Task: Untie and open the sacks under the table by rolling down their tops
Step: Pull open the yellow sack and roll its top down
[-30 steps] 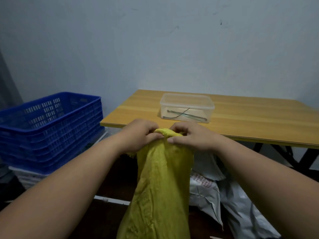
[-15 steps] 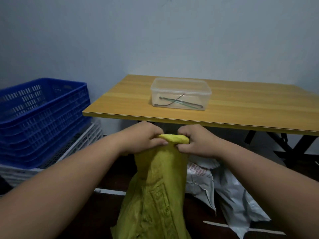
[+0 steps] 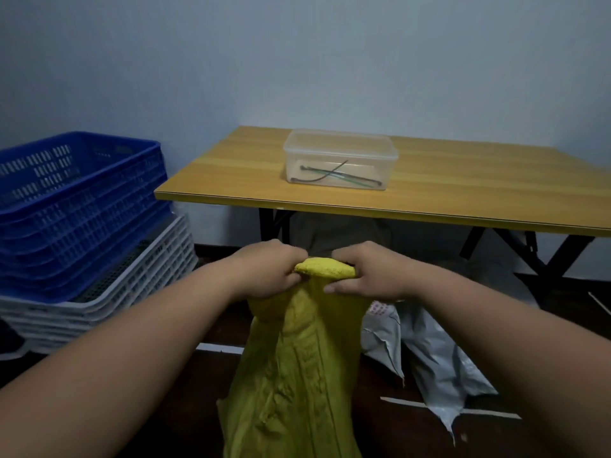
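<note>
Sack (image 3: 297, 375) top between left hand (image 3: 269, 271), right hand (image 3: 367, 276)

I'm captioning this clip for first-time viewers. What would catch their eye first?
The yellow sack at centre, its top gripped by the left hand and right hand. Behind it, a clear box on the wooden table; blue crates at left.

Two bare forearms and hands

The left hand (image 3: 267, 271) and right hand (image 3: 367, 276) are ungloved; both arms enter from the lower corners of the frame, sleeveless as far as seen, without rings or watch.
</note>
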